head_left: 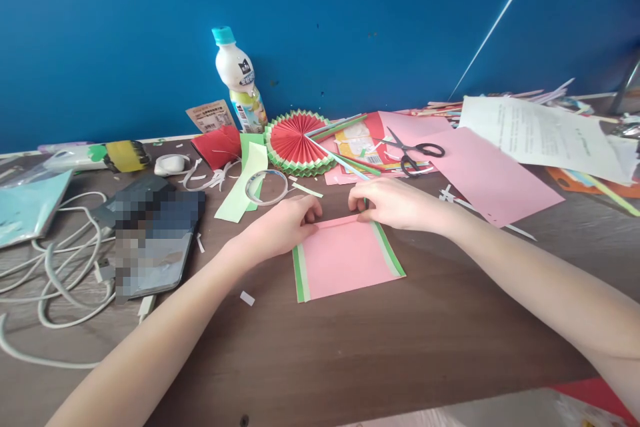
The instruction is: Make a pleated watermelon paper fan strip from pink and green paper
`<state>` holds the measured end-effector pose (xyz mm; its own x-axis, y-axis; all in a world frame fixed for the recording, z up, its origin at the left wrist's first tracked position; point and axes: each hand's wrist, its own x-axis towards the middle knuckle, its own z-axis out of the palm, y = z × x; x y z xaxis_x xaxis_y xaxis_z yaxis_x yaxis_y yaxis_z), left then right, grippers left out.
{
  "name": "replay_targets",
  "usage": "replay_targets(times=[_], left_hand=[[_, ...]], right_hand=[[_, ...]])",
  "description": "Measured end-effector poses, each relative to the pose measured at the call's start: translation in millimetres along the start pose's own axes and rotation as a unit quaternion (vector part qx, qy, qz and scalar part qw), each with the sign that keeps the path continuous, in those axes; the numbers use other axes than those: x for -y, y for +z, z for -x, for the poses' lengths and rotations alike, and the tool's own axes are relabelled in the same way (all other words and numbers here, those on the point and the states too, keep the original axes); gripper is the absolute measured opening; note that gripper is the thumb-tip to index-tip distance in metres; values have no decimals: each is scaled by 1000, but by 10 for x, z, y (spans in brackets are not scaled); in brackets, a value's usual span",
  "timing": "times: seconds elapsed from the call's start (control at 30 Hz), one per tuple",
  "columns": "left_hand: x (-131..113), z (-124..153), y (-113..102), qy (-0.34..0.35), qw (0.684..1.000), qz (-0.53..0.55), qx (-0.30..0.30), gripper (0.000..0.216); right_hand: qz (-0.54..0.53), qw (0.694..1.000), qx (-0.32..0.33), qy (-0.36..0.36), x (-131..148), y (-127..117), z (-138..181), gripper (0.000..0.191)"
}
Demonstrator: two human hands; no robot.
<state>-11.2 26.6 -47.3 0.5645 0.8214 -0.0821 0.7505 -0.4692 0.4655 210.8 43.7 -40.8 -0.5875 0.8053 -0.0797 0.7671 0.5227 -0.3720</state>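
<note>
Left hand: your fingers curl together, pinching the far-left corner of the pink paper sheet edged with green and white strips | right hand: pinches the sheet's folded far edge | sheet: flat on the brown wooden table, near the red pleated paper fan.

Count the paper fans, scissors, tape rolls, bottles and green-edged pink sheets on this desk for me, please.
paper fan: 1
scissors: 1
tape roll: 1
bottle: 1
green-edged pink sheet: 1
Total: 5
</note>
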Motion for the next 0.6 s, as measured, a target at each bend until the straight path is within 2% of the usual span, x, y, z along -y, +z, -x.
replay_targets(times=[0.1,0.17,0.23,0.4,0.5,0.57,0.6], left_hand=[[-34,4,-29,0,1000,6,9,19],[-52,5,-69,14,1000,-15,-21,17],[-63,9,-120,31,997,-26,-58,17],[-92,52,-235,81,989,-41,-116,15],[-119,81,-260,115,978,-74,-157,6],[-133,96,-264,156,950,-145,-227,6],[-138,104,-266,186,923,-199,-273,8]], right_hand=[[-24,999,21,-18,-25,-7,17,12],[-34,998,20,-42,-31,-31,33,15],[-36,997,-9,-68,-23,-60,49,17],[-31,973,-167,-153,45,-98,64,17],[47,942,-268,-196,79,-87,64,22],[140,895,-364,-216,88,-80,71,23],[182,857,-423,-232,89,-78,77,21]])
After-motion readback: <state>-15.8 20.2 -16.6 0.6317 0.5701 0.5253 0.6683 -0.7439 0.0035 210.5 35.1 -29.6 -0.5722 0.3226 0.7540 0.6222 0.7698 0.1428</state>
